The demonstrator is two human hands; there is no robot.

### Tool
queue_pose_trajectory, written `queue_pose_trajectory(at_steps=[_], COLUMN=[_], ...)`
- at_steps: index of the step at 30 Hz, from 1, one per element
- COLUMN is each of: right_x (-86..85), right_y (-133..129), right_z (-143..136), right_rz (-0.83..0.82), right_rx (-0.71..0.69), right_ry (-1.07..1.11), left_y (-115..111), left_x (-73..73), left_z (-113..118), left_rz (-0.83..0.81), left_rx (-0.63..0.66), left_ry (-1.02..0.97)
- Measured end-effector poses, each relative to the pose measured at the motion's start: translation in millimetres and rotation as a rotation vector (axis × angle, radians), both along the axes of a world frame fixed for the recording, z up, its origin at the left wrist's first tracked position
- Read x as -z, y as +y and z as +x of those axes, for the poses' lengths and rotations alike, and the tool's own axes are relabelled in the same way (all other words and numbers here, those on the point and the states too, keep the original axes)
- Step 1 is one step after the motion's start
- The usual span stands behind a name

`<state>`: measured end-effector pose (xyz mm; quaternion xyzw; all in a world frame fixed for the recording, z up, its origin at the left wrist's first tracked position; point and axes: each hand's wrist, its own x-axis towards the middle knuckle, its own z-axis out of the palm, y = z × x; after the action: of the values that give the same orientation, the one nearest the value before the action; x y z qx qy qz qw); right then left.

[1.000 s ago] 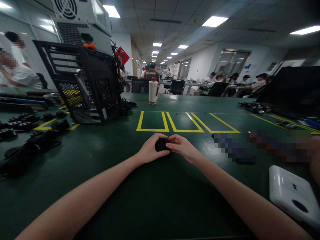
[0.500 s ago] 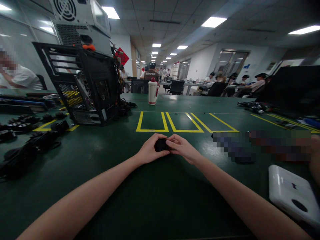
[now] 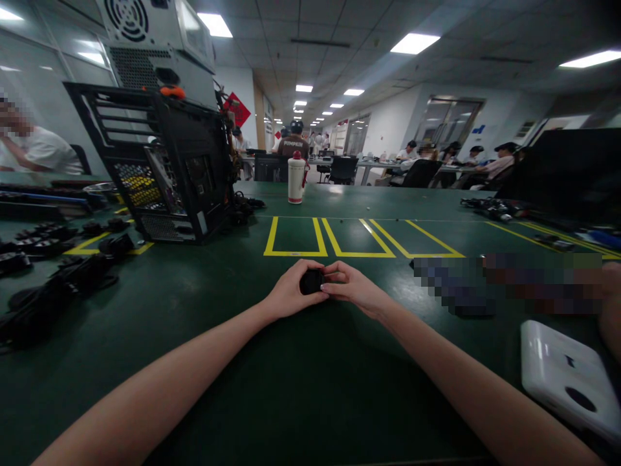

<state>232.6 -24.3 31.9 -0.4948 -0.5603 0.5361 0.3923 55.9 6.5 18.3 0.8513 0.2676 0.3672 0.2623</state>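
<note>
A small dark object (image 3: 311,282) is between my two hands, low over the green table (image 3: 310,382). My left hand (image 3: 294,289) curls around its left side, with the thumb below it and the fingers above. From the right, the fingertips of my right hand (image 3: 350,286) press on the object's right edge, thumb and fingers close together. The object's details are too dark to make out. Yellow tape outlines (image 3: 295,254) lie on the table just beyond my hands.
A black computer case (image 3: 179,175) stands at the left, with black cabled parts (image 3: 63,285) beside it. A white bottle (image 3: 295,180) stands behind the tape. At the right are a white device (image 3: 563,369), a dark monitor (image 3: 567,175) and part of another person's hand (image 3: 612,310).
The thumb and fingers of my right hand have shifted slightly at the dark object's right edge. My left hand has stayed in place around it.
</note>
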Motion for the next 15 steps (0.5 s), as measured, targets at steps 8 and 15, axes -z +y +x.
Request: queue_pose_trajectory(at_steps=[8,15], right_x=[-0.9,0.6], right_y=[-3.4,3.1], right_z=[-7.2,-2.4], right_rz=[0.043,-0.011], right_rx=[0.063,0.046], right_ry=[0.042,0.057], left_y=[-0.1,-1.9], left_x=[0.1,-1.9], left_z=[1.0,-0.1], left_rz=[-0.011,-0.028], left_rx=[0.007,0.001], left_ry=[-0.030,-0.013])
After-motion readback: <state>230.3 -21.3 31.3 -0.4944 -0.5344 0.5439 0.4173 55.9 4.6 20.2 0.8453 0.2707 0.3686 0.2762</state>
